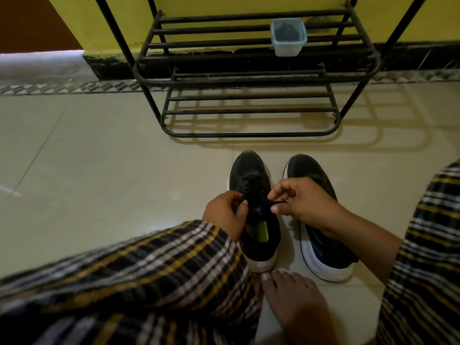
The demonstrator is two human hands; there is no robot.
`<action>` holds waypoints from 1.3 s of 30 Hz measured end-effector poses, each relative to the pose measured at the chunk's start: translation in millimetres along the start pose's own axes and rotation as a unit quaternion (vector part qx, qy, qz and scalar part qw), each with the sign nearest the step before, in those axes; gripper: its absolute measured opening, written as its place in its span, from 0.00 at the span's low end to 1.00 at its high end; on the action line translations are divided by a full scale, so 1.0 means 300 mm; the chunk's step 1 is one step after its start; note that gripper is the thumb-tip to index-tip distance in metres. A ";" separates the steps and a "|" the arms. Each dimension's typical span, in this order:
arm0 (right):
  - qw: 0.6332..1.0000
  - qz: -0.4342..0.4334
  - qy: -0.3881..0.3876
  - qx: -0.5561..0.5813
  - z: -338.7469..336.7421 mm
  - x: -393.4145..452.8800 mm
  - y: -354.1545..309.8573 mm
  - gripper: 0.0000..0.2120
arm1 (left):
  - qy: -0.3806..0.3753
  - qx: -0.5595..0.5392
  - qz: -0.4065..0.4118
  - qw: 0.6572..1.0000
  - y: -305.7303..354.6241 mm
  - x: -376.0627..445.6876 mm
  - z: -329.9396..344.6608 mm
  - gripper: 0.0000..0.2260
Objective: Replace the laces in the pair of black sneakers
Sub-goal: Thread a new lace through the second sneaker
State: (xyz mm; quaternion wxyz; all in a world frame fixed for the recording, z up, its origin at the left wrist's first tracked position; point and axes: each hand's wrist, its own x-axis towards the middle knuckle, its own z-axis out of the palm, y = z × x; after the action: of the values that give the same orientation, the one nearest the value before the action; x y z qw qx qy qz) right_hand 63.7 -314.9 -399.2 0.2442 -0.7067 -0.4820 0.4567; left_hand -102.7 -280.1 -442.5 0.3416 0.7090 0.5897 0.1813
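Observation:
Two black sneakers with white soles stand side by side on the floor, toes pointing away from me. The left sneaker (pixel 251 175) has a black lace (pixel 275 203) threaded through its eyelets and a green label inside. My left hand (pixel 224 211) pinches the lace at the shoe's left side near the top eyelets. My right hand (pixel 298 197) pinches the other lace end at the shoe's right side, its wrist lying over the right sneaker (pixel 323 255). Whether the right sneaker has a lace is hidden by my arm.
A black metal shoe rack (pixel 249 80) stands against the yellow wall just beyond the sneakers, with a small plastic container (pixel 288 37) on an upper shelf. My bare foot (pixel 288 292) rests behind the left sneaker's heel. My legs in plaid cloth lie at both sides on the pale tile floor (pixel 112 158).

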 end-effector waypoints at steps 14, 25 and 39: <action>0.968 -0.095 0.036 -0.228 0.033 0.008 0.077 0.03 | -0.037 -0.235 -0.136 0.962 -0.037 0.026 -0.027 0.07; 0.984 -0.104 0.073 -0.128 0.058 0.034 0.040 0.03 | -0.057 -0.260 -0.121 0.956 -0.059 0.031 -0.030 0.08; 0.963 -0.145 0.064 -0.218 0.111 0.069 0.000 0.07 | -0.071 -0.278 -0.106 0.952 -0.072 0.029 -0.029 0.08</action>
State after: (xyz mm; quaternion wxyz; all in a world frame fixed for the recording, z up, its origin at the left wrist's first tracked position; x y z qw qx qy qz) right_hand 36.8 -299.4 -423.1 0.1784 -0.6935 -0.6502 0.2539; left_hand -121.8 -267.8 -452.6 0.5837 0.5307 0.5614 0.2499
